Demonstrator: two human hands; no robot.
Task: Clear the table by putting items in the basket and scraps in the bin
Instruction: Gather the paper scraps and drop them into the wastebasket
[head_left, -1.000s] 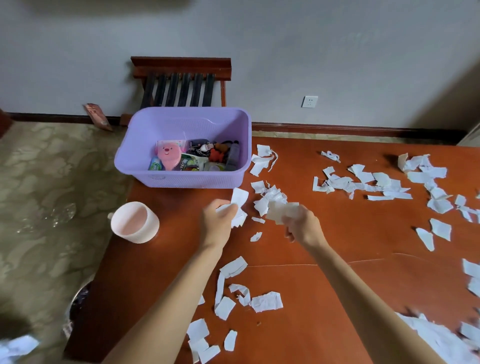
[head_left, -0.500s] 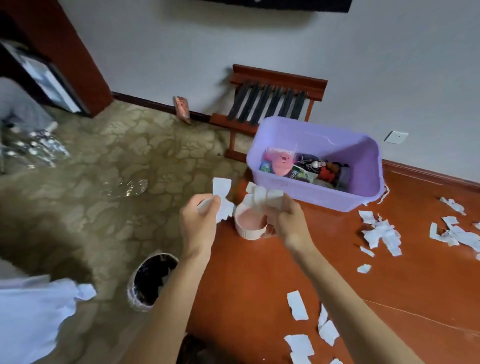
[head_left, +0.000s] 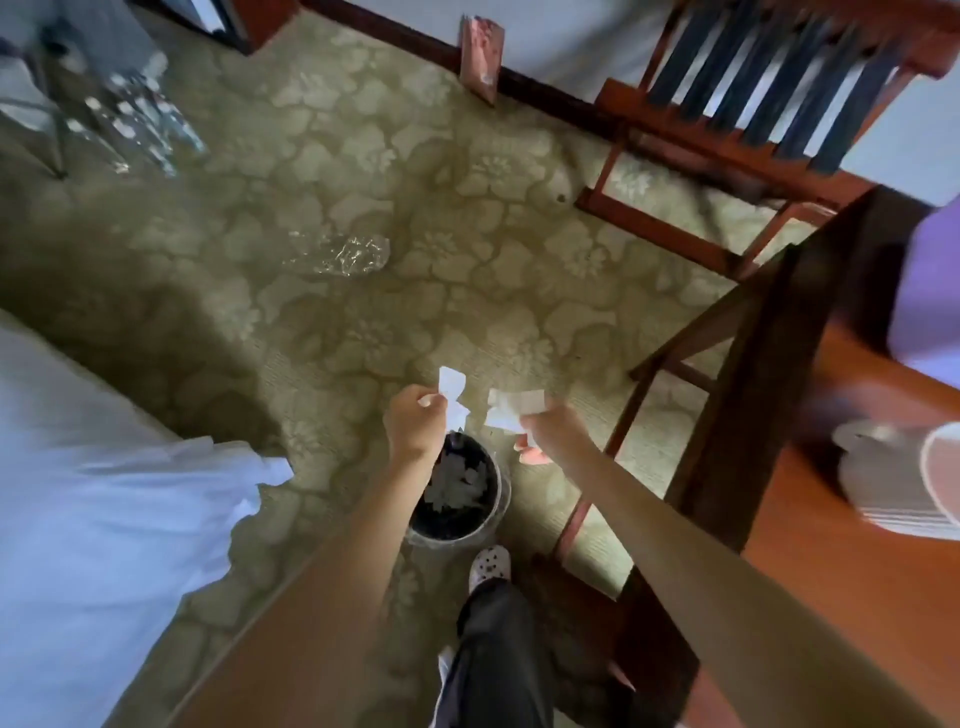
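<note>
both hands (head_left: 415, 423) now hold paper scraps (head_left: 511, 410) over the bin (head_left: 457, 499).

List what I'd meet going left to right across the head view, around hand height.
White cloth → left hand, pinching paper scraps → bin → right hand, also holding scraps → table → pale cup.

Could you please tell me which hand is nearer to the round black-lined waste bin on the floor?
Left. The left hand, pinching white paper scraps, is over the far rim of the round black-lined bin; the right hand, holding more scraps, is off to its right.
</note>
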